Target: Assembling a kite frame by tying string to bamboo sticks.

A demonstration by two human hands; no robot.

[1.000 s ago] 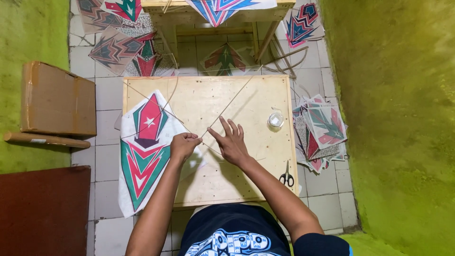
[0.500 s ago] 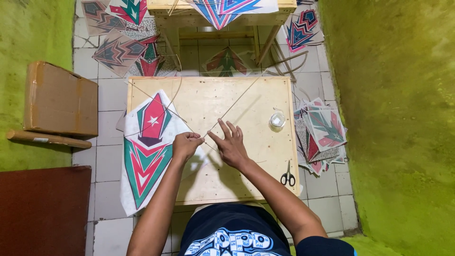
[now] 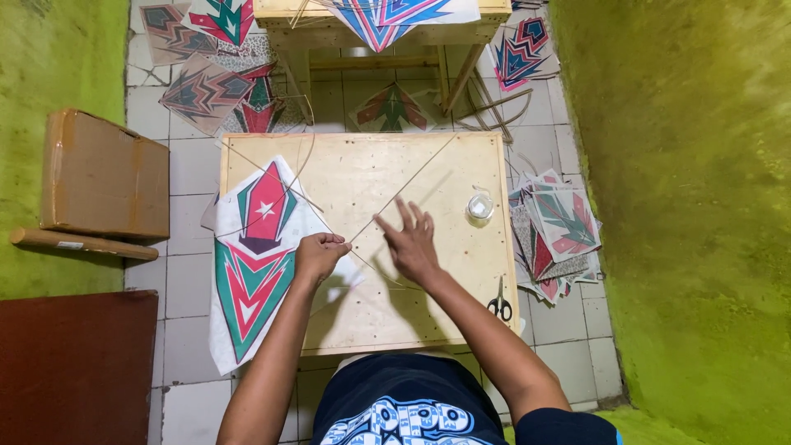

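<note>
On a low wooden table (image 3: pixel 445 165) two thin bamboo sticks (image 3: pixel 412 177) cross in front of me. My left hand (image 3: pixel 319 255) is closed in a pinch at the crossing point of the sticks. My right hand (image 3: pixel 409 241) hovers just right of it, fingers spread, holding nothing I can make out. A white paper kite sheet (image 3: pixel 251 264) with a red, green and dark star pattern lies over the table's left edge, beside my left hand.
A small clear spool (image 3: pixel 479 206) and scissors (image 3: pixel 499 303) sit on the table's right side. Stacks of printed kite sheets (image 3: pixel 556 231) lie on the tiled floor right and behind. A cardboard box (image 3: pixel 103 175) and a roll (image 3: pixel 82 244) are left; a second table (image 3: pixel 379 21) stands ahead.
My right hand has lifted slightly and spread its fingers. My left hand stays pinched at the stick crossing.
</note>
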